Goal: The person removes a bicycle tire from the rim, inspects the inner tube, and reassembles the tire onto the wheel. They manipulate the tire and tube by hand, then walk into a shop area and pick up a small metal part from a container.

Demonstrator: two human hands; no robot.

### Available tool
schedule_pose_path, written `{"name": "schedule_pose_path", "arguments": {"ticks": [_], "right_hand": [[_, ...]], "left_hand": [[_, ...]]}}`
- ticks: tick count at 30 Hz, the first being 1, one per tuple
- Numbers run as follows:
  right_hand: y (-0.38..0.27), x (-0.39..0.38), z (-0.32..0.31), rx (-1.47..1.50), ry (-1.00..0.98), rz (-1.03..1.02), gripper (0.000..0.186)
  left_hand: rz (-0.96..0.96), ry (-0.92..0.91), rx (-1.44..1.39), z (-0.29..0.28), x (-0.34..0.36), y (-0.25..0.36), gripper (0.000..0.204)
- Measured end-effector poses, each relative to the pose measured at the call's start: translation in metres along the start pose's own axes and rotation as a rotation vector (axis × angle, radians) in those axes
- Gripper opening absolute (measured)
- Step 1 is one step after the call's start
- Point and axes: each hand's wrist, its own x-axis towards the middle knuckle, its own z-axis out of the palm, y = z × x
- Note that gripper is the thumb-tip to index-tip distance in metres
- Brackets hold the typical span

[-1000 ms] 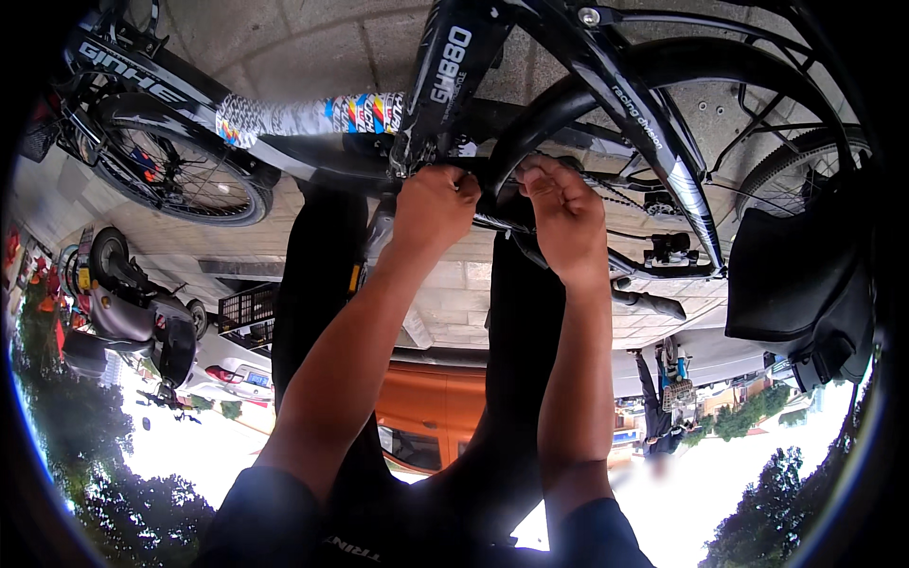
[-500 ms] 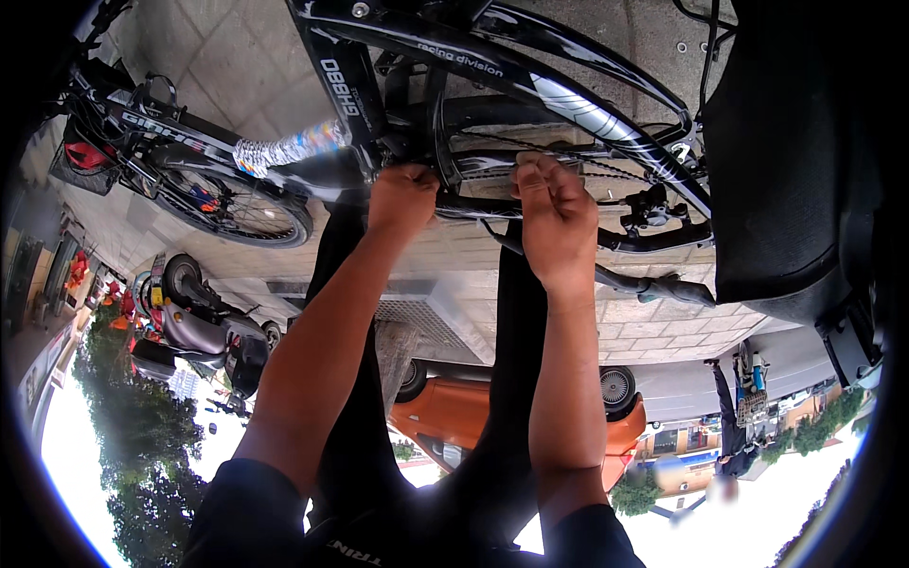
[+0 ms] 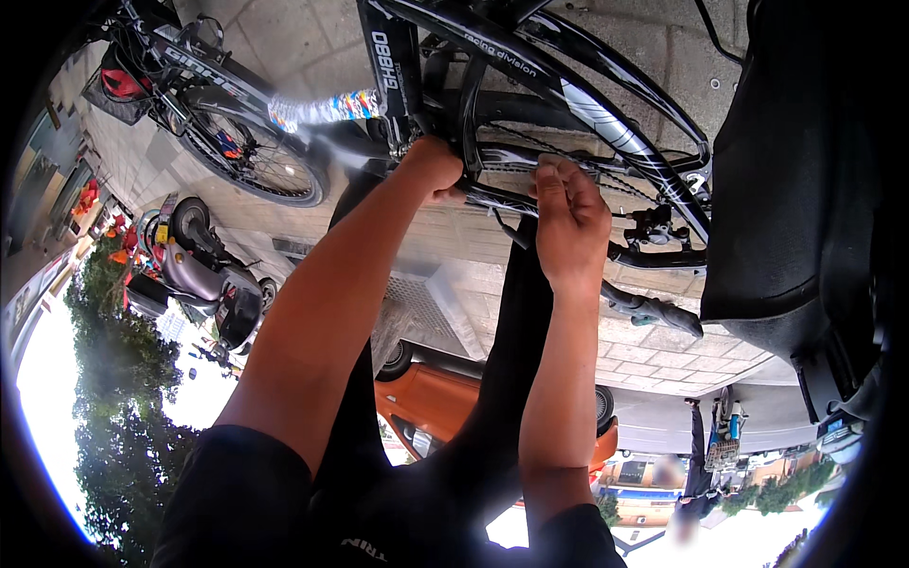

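Observation:
A black bicycle frame (image 3: 606, 112) with white and silver markings fills the upper middle. My left hand (image 3: 436, 172) is closed, back turned up, against the frame's lower junction by the crank area; what its fingers hold is hidden. To its right, my right hand (image 3: 574, 222) has thumb and fingers pinched together beside the lower frame tube and the chain (image 3: 620, 182). Whatever sits in that pinch is too small or covered to make out. The chain runs rightward from there toward the rear derailleur (image 3: 653, 227).
A tube in colourful patterned wrap (image 3: 327, 111) juts left from the frame. Another bicycle (image 3: 251, 156) stands at left, a scooter (image 3: 204, 270) below it. A large black sheet-like thing (image 3: 776, 208) blocks the right side. Beyond my legs are a metal grate (image 3: 431, 308) and an orange car (image 3: 431, 402).
The view has shifted, so the bicycle sits slightly further right. My left hand has turned over more and its wrist is bent; my right hand keeps its pinch by the chain.

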Motion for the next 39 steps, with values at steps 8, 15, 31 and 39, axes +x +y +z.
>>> {"name": "schedule_pose_path", "arguments": {"ticks": [8, 15, 31, 39], "right_hand": [[-0.005, 0.004, -0.004, -0.015, 0.033, -0.025, 0.028], [-0.004, 0.005, -0.002, 0.012, 0.022, -0.016, 0.026], [-0.003, 0.004, 0.002, -0.057, 0.028, -0.018, 0.028], [-0.001, 0.004, 0.0, -0.087, 0.028, -0.054, 0.028]], "left_hand": [[-0.643, -0.023, -0.947, -0.036, -0.023, 0.043, 0.014], [-0.603, -0.027, -0.802, -0.036, -0.023, 0.046, 0.014], [-0.468, -0.118, -0.775, -0.039, -0.027, 0.035, 0.017], [-0.445, -0.166, -0.763, -0.042, -0.028, 0.037, 0.015]]}}
